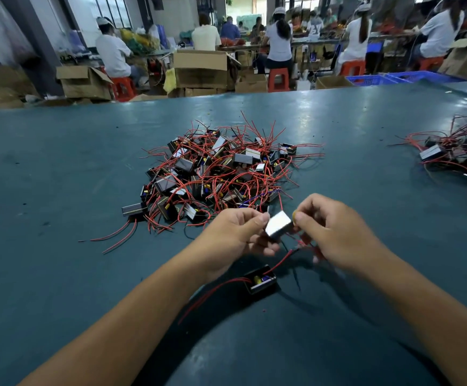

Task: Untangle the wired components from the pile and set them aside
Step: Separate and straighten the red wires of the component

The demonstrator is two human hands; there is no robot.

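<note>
Nearest on the matte teal tabletop (59, 168) lies a small black open-topped component (260, 279) showing a yellow part inside, red wires trailing from it. Just above it the left hand (232, 235) and right hand (335, 232) both pinch a shiny grey rectangular block (278, 225), fingers curled on its ends. Farther off sits the tangled pile (215, 171) of boxy components and thin red wires, with a smaller set-aside heap (460, 154) far right.
</note>
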